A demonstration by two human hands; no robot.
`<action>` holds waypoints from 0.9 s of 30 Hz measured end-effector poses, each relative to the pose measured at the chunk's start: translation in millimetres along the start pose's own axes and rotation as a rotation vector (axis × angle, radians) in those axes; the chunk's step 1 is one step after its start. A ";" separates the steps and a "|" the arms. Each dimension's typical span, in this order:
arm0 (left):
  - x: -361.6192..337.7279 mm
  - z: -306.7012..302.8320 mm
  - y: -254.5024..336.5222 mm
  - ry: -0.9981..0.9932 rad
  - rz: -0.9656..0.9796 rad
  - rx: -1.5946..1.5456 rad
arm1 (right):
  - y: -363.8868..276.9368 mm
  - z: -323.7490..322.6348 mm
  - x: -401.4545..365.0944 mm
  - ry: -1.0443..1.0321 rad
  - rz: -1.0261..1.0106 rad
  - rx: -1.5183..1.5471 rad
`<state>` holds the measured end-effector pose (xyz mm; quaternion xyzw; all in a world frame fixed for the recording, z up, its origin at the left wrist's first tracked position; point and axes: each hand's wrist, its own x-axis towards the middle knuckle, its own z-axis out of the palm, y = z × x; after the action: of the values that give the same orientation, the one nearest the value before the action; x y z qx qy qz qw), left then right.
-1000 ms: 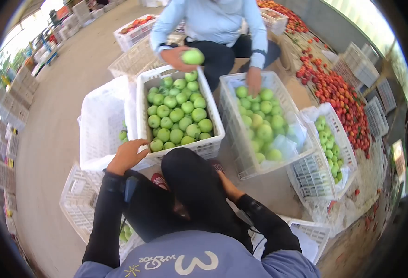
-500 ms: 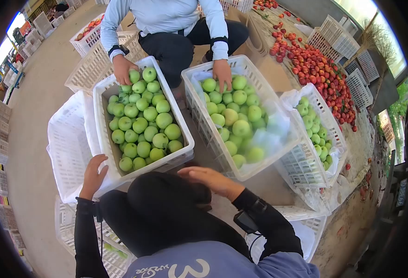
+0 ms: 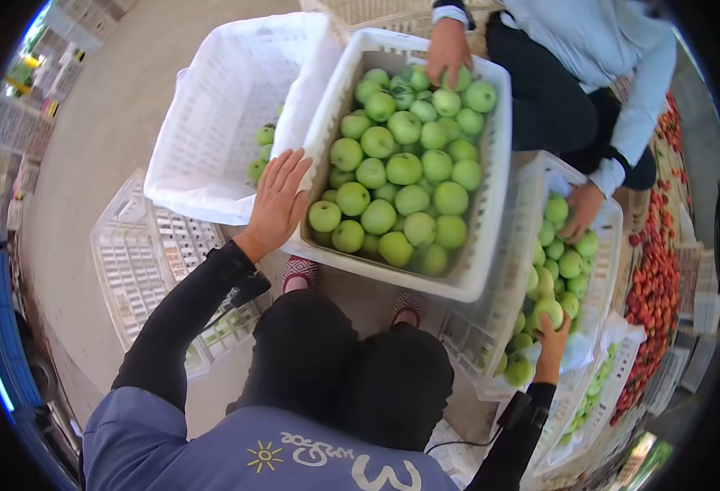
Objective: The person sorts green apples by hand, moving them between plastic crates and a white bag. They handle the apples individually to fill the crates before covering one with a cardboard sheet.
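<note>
My left hand [image 3: 276, 196] lies flat, fingers stretched out, at the near-left edge of a white crate [image 3: 497, 139] full of green apples. Between that crate and the liner of a white crate [image 3: 213, 123] on the left, its fingertips point away from me. Over on the right, my right hand [image 3: 551, 348] has its fingers curled round a green apple [image 3: 547, 314] at the near part of another apple-filled crate [image 3: 612, 237]. Part of the palm is hidden by the wrist angle. A few green apples [image 3: 264, 136] show inside the lined crate.
Opposite me a person crouches, one hand [image 3: 448, 51] among the middle crate's apples and the other hand [image 3: 584, 211] in the right crate. Stacked crates [image 3: 143, 262] stand at lower left. Red fruit [image 3: 654, 286] is heaped along the far right.
The view has swung, so the crates appear shifted. My right hand has gone from above my knee into the right crate and taken hold of a green apple. My left hand is now flatter.
</note>
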<state>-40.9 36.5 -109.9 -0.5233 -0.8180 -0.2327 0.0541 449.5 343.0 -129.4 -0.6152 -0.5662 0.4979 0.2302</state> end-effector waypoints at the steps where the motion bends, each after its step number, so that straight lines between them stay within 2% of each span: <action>1: 2.6 3.0 -8.4 -0.001 -0.035 -0.011 | -15.6 -0.1 -6.3 -0.034 -0.045 0.171; 2: 2.8 5.3 -16.9 -0.008 -0.069 -0.024 | -33.0 5.5 -15.4 -0.066 -0.075 0.343; 3: 4.8 5.8 -22.1 -0.007 -0.101 -0.017 | -56.4 22.7 -24.2 -0.096 -0.072 0.327; 5: 13.3 6.1 -22.0 -0.074 -0.037 -0.026 | -112.3 76.7 -48.6 -0.394 -0.252 0.356; 8: 16.7 4.3 -21.7 -0.076 -0.057 -0.073 | -177.1 188.4 -70.1 -0.795 -0.384 -0.011; 9: 15.9 3.0 -23.1 -0.058 -0.056 -0.078 | -175.2 224.5 -71.0 -0.910 -0.310 -0.057; 10: 14.8 1.1 -24.4 -0.059 -0.062 -0.079 | -185.3 258.0 -82.5 -0.900 -0.580 -0.322; 11: 13.5 0.3 -24.3 -0.066 -0.064 -0.102 | -175.3 287.1 -83.0 -0.927 -0.693 -0.394; 12: 13.2 -0.8 -24.7 -0.071 -0.063 -0.127 | -167.3 309.1 -84.7 -0.909 -0.928 -0.485; 14: 13.2 -2.4 -26.3 -0.095 -0.074 -0.147 | -153.4 335.2 -80.5 -1.126 -0.808 -0.466; 15: 12.2 -1.8 -26.3 -0.093 -0.074 -0.168 | -152.4 338.9 -79.6 -1.131 -0.796 -0.473; 17: 10.2 -1.6 -29.5 -0.096 -0.073 -0.196 | -155.6 343.7 -78.3 -1.253 -0.608 -0.443; 18: 9.2 -0.3 -29.9 -0.059 -0.072 -0.196 | -152.9 346.9 -77.5 -1.249 -0.594 -0.448; 20: 9.1 -0.5 -27.7 -0.034 -0.051 -0.211 | -146.4 352.1 -76.3 -1.208 -0.731 -0.373; 24: 5.3 -13.8 -8.5 0.004 0.095 -0.219 | -151.0 371.3 -84.9 -1.190 -0.619 -0.317; 26: 1.3 -10.4 2.3 -0.232 0.250 -0.363 | -132.5 376.3 -80.9 -1.175 -0.599 -0.203; 27: -3.1 -6.8 0.5 -0.255 0.271 -0.321 | -122.5 377.1 -75.9 -1.165 -0.630 -0.120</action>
<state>-40.1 31.1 -104.7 -0.6554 -0.6930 -0.2823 -0.1026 73.4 197.9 -149.0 -0.0622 -0.7775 0.6256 -0.0135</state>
